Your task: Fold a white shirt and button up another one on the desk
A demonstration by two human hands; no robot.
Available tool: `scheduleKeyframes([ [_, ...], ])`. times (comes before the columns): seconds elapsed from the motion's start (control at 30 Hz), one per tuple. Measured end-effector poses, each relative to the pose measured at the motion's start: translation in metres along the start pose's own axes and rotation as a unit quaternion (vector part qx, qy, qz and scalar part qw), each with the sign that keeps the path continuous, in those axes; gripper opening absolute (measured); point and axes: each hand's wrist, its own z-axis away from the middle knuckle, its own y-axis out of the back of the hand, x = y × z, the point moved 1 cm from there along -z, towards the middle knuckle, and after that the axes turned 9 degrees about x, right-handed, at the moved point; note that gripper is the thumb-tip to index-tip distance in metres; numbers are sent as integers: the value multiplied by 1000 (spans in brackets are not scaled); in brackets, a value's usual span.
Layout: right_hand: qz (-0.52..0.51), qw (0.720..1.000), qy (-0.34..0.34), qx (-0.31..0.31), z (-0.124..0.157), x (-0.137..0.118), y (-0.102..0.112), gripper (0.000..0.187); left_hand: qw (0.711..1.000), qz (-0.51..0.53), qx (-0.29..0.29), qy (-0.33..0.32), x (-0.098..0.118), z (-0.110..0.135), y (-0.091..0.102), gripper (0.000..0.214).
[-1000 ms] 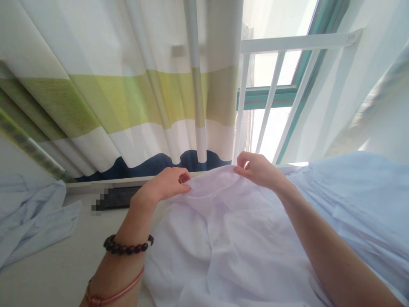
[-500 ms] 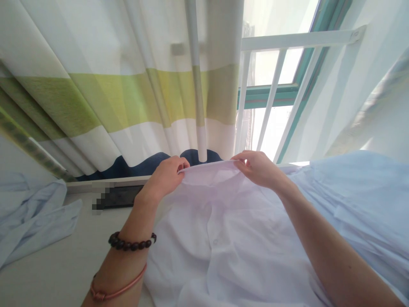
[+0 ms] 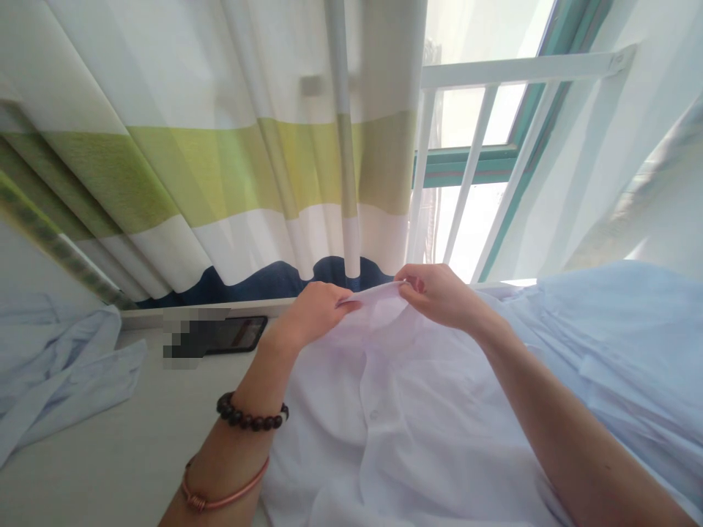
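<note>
A white button-up shirt (image 3: 417, 410) lies spread over the surface before me, its button strip running down the middle. My left hand (image 3: 315, 311) pinches the shirt's far edge, which looks like the collar, between thumb and fingers. To the right, my right hand (image 3: 436, 293) grips the same edge in a pinch. The short stretch of cloth between the two hands is lifted a little. A dark bead bracelet (image 3: 253, 416) and a copper-coloured bangle (image 3: 225, 501) circle my left forearm.
A black phone (image 3: 236, 335) lies left of my left hand on the pale surface (image 3: 110, 446). Folded light-blue cloth (image 3: 620, 315) sits at right, more bluish cloth (image 3: 66, 373) at left. Behind hang striped curtains (image 3: 220, 168) and a white railing (image 3: 472, 139) before the window.
My left hand has slid right along the shirt's edge, closer to my right hand, and more of the phone shows. My right hand has barely moved and keeps its hold.
</note>
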Motion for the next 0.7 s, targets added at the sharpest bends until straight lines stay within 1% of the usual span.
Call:
scheduleKeyframes([
  [0.1,-9,1000,7,-18,1,0,3,21,999,-33,39,-2,-5,-1,0,30],
  [0.2,0,1000,24,-10,0,1,2,20,998,-27,50,-6,-8,-1,-1,26],
  [0.3,11,999,32,-5,-1,5,-2,18,997,-11,75,-14,-4,-2,-3,18],
  [0.4,17,999,25,-16,0,7,-8,13,995,-17,100,-1,1,-2,-3,17],
  [0.47,31,999,33,-16,1,6,-13,11,995,-30,94,-8,2,-2,-2,16],
  [0.57,57,997,48,-1,2,1,-20,16,995,-60,76,-24,0,-2,-2,16],
  [0.67,68,997,48,8,1,-4,-21,6,992,-101,67,-30,-1,-2,-1,21],
  [0.7,71,997,43,8,1,-6,-19,7,990,-117,66,-33,0,-1,-1,23],
])
